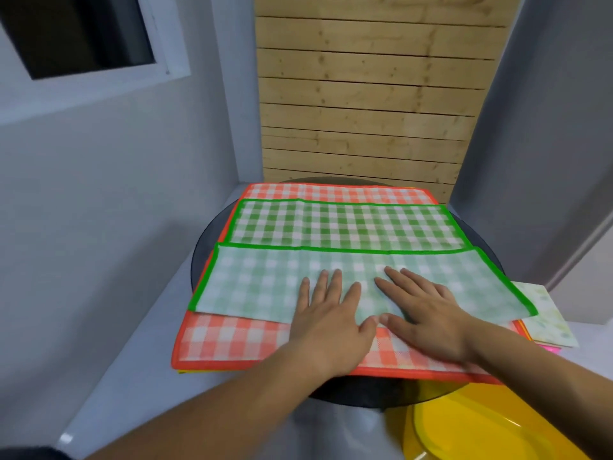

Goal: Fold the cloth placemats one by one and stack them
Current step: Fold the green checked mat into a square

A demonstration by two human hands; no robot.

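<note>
A green checked placemat [348,227] with a bright green border lies on a larger orange checked placemat [232,340] on a round dark table [202,250]. Its near part is folded up, showing the paler underside [258,283]. My left hand [331,313] and my right hand [424,310] lie flat, fingers straight, side by side on that folded flap near its front edge. More mats show as yellow and orange edges under the orange one.
A pale floral cloth [544,317] and a pink edge stick out at the table's right. A yellow plastic chair or tub [481,426] sits below the table at the lower right. Grey walls stand left and right, a wooden slat panel [365,94] behind.
</note>
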